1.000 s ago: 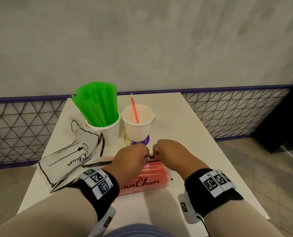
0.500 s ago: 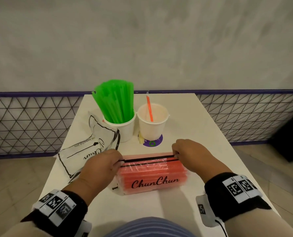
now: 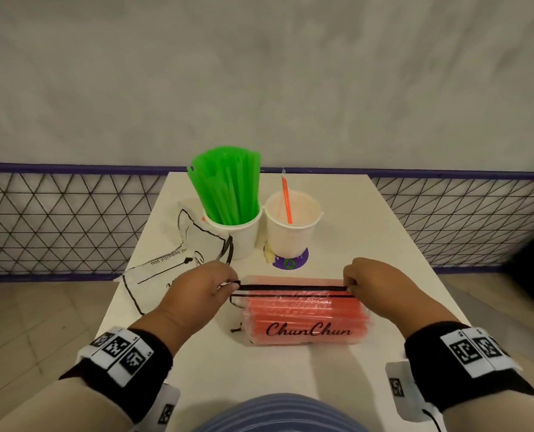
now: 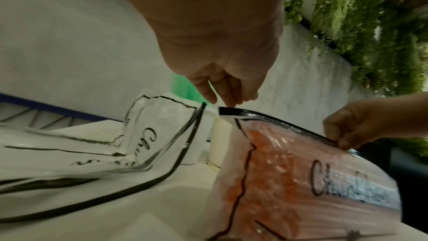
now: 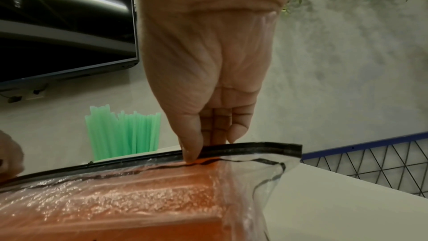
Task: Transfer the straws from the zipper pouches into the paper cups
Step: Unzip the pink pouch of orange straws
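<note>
A clear zipper pouch (image 3: 306, 316) packed with orange straws (image 3: 303, 307) lies on the white table (image 3: 384, 244) in front of me. My left hand (image 3: 229, 285) pinches the left end of its black zip strip (image 3: 290, 288); my right hand (image 3: 351, 288) pinches the right end. In the right wrist view the thumb and fingers of my right hand (image 5: 197, 153) squeeze the zip strip (image 5: 254, 147). The fingertips of my left hand (image 4: 225, 103) sit on the strip's end (image 4: 225, 111). Behind stand a paper cup (image 3: 240, 238) full of green straws (image 3: 228, 185) and a second cup (image 3: 292, 232) holding one orange straw (image 3: 286, 198).
An empty clear pouch (image 3: 172, 263) lies crumpled at the left, against the green-straw cup. A purple round sticker (image 3: 293, 263) sits under the right cup. A wire mesh fence (image 3: 56, 222) and a grey wall stand beyond the table's far edge.
My hands were together at the middle of the zip strip a second ago; they have slid apart to its two ends. My head has swung left, centring the table.
</note>
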Motion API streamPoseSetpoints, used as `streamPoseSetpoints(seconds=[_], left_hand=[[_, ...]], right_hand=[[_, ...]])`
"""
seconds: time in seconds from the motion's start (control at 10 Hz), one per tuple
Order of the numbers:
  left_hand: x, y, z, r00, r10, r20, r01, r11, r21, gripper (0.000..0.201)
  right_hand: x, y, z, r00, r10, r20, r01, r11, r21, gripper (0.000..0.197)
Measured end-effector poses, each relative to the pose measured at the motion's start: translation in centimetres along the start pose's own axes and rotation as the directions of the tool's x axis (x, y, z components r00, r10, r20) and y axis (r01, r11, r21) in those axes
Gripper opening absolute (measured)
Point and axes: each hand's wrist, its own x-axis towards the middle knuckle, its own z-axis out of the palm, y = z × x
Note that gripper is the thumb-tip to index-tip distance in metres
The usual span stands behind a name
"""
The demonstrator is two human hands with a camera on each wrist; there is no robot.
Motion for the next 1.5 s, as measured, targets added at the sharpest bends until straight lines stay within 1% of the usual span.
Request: streamPoseSetpoints(seconds=[0.1, 0.2, 0.3, 0.4, 0.5, 0.6, 0.7, 0.8, 0.9, 1.0, 1.1, 1.2, 1.3, 1.4, 1.5], left_hand=[[0.8, 1.4, 0.7, 0.999, 0.008, 0.044, -0.009, 1.000, 0.029, 0.010], [1.7, 2.1, 0.8, 0.993, -0.055, 0.109, 0.046, 0.996, 0.082, 0.008], [2.1, 2.7, 0.7, 0.977, -0.145, 0.156, 0.121, 0.980, 0.156, 0.005], [2.2, 2.6, 0.8, 0.945, -0.257, 0.203, 0.224, 0.959, 0.173, 0.010], [2.2, 2.0, 1.5, 0.917, -0.328, 0.228, 0.299, 0.942, 0.153, 0.022], [1.9, 1.1, 2.2, 0.888, -0.390, 0.245, 0.361, 0.920, 0.154, 0.027], [1.5, 0.2, 2.2, 0.852, -0.420, 0.311, 0.400, 0.907, 0.131, 0.032], [1.2, -0.1, 2.5, 0.826, -0.455, 0.332, 0.466, 0.883, 0.050, 0.026], [1.2, -0.2, 2.6, 0.921, -0.346, 0.179, 0.338, 0.938, 0.078, 0.031], [1.4, 0.5, 2.5, 0.976, -0.179, 0.122, 0.183, 0.983, -0.026, 0.019], [2.5, 2.3, 2.2, 0.969, -0.049, 0.242, 0.072, 0.993, -0.089, 0.022], [4.2, 4.4, 2.3, 0.935, 0.037, 0.351, -0.037, 0.999, -0.007, 0.017], [5.6, 5.6, 3.1, 0.911, 0.051, 0.409, -0.071, 0.997, 0.033, 0.009], [6.5, 5.9, 3.9, 0.876, 0.059, 0.478, -0.125, 0.986, 0.107, 0.012], [7.1, 6.0, 4.3, 0.820, 0.066, 0.569, -0.173, 0.976, 0.136, 0.015]], right_hand=[[-0.3, -0.4, -0.1, 1.000, -0.010, 0.005, 0.010, 1.000, 0.007, 0.010], [-0.3, -0.9, 0.2, 0.996, -0.079, -0.041, 0.081, 0.995, 0.049, 0.020], [0.1, -2.3, 1.3, 0.975, -0.199, -0.095, 0.207, 0.974, 0.089, 0.029], [0.4, -3.9, 2.8, 0.957, -0.264, -0.119, 0.268, 0.963, 0.025, 0.022], [0.4, -4.5, 3.9, 0.941, -0.289, -0.179, 0.292, 0.956, -0.013, 0.015], [0.6, -4.2, 4.4, 0.929, -0.284, -0.238, 0.296, 0.955, 0.018, 0.012], [0.2, -4.2, 4.0, 0.930, -0.286, -0.233, 0.297, 0.955, 0.016, 0.011], [0.1, -4.4, 4.0, 0.941, -0.274, -0.198, 0.294, 0.952, 0.081, 0.018], [0.3, -4.4, 3.7, 0.957, -0.218, -0.193, 0.246, 0.960, 0.134, 0.019], [0.1, -3.8, 3.8, 0.965, -0.115, -0.236, 0.165, 0.965, 0.205, 0.026], [-0.8, -2.2, 3.9, 0.967, 0.021, -0.256, 0.056, 0.955, 0.292, 0.029], [-1.7, -1.5, 4.3, 0.966, 0.021, -0.257, 0.052, 0.961, 0.273, 0.016], [-1.9, -2.2, 4.9, 0.933, -0.013, -0.361, 0.100, 0.970, 0.223, 0.010], [-2.1, -4.0, 5.9, 0.940, -0.113, -0.323, 0.179, 0.967, 0.184, 0.026], [-2.1, -5.0, 6.8, 0.936, -0.197, -0.292, 0.237, 0.965, 0.111, 0.028]])
